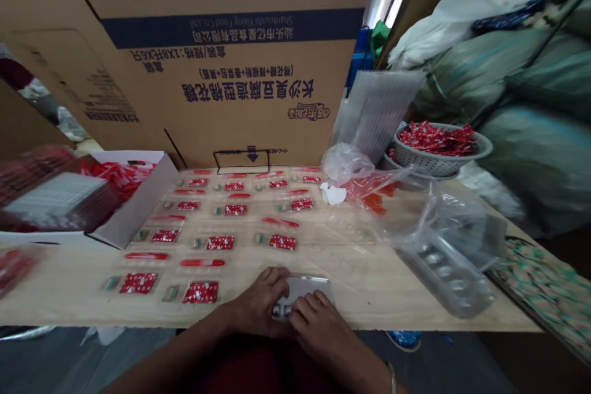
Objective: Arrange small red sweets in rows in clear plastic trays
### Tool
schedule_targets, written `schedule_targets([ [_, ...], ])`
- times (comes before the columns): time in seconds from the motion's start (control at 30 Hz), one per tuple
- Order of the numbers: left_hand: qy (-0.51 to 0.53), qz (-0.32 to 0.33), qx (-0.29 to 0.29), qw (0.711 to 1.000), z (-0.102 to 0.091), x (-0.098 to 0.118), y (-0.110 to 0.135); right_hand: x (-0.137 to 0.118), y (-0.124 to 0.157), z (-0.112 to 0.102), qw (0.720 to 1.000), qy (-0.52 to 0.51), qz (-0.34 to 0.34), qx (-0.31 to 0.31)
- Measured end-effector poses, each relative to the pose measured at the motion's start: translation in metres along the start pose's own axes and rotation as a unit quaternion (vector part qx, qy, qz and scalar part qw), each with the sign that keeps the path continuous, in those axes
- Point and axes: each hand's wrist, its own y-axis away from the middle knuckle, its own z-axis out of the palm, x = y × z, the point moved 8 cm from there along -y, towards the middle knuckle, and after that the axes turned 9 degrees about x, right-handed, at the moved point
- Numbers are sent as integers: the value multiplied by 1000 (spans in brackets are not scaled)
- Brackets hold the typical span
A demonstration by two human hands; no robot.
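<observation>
Both my hands rest on a clear plastic blister tray (310,288) at the table's near edge. My left hand (259,301) curls over the tray's left end, fingers closed on it. My right hand (317,323) presses down on its front part, fingers bent together. To the left, several clear trays (203,240) lie in rows on the wooden table (364,277), each filled with a red sachet (201,292), a red stick (202,263) and a small green piece.
A big cardboard box (231,61) stands behind the rows. A white box (133,209) of red packets sits at the left. A white basket (438,160) of red sachets, plastic bags (351,166) and a bagged stack of empty trays (450,271) are at the right.
</observation>
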Motion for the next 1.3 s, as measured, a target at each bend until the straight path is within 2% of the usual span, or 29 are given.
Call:
schedule_targets([
  [0.1,-13,14,1,1000,-5,-3,-6,-13,-1,9,998,42,-47,-4],
  [0.2,-35,18,14,999,-20,-15,-16,-15,-6,9,996,56,-61,-13],
  [0.3,-43,-23,51,998,-44,-26,-22,-10,-16,-2,999,14,-37,-19],
  [0.37,-36,-15,73,997,-54,-20,-20,-6,-25,-13,1000,-28,-9,-7],
  [0.47,-15,44,67,997,-50,3,-8,-3,-36,-30,997,-61,23,34],
  [0.57,-1,17,55,998,-37,4,5,-3,-36,-48,996,-51,36,56],
  [0.67,-17,-11,60,998,-30,-6,9,-2,-13,-75,995,-56,57,65],
  [0.77,-23,37,11,999,-20,-2,0,14,33,-104,984,-61,115,119],
  [0.83,-21,53,-23,998,-13,2,-9,35,69,-113,973,-16,161,167],
  [0.9,-20,47,-30,998,-11,4,-19,60,100,-109,959,54,198,196],
  [0.97,-20,53,-22,998,-9,7,-28,85,117,-94,951,109,218,193],
  [1.1,-5,99,-20,995,2,17,-41,117,117,-68,946,164,242,139],
  [1.2,9,92,-48,995,14,18,-48,112,99,-70,942,143,267,142],
  [1.3,5,87,-65,994,21,16,-50,87,70,-59,960,-17,251,124],
])
